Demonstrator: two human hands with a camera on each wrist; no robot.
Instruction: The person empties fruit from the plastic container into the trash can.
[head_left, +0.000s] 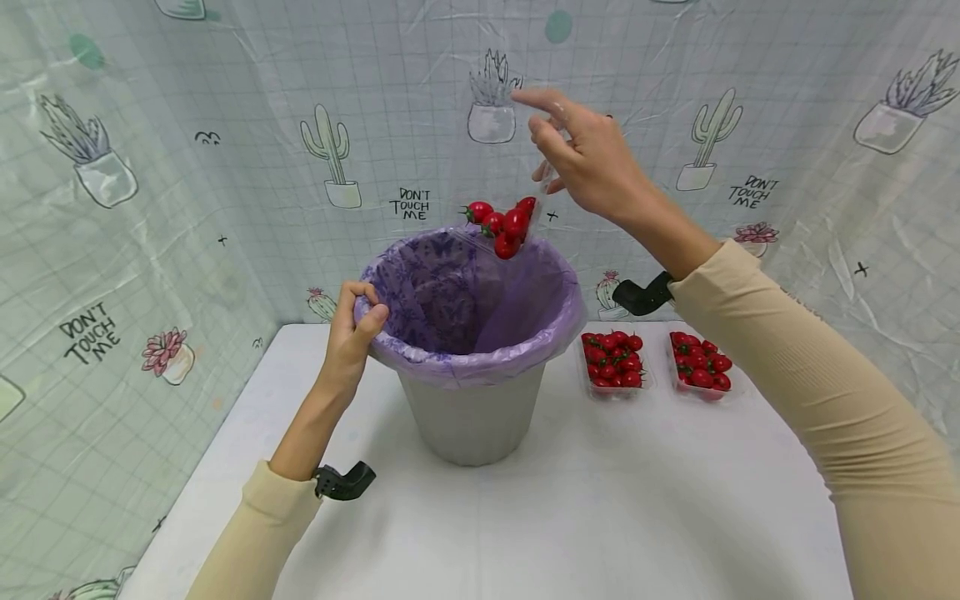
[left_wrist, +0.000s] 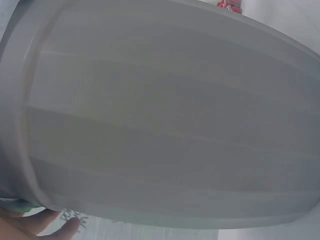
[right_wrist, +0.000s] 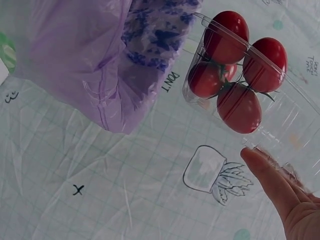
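My left hand [head_left: 349,333] grips the left rim of a grey trash can [head_left: 472,412], its fingers curled over the edge. A purple plastic bag [head_left: 517,287] lines the can and folds over its rim. Above the far right rim, my right hand [head_left: 588,154] holds a clear plastic box [right_wrist: 295,117], tilted steeply. Several red cherry tomatoes [right_wrist: 239,107] with green stems sit toward the low end of that box. From the left wrist camera, the grey wall of the can fills most of the view.
Two clear boxes of cherry tomatoes [head_left: 613,360] [head_left: 699,363] stand on the white table [head_left: 600,508], right of the can. A printed sheet [head_left: 420,92] with cactus drawings hangs behind and at the sides.
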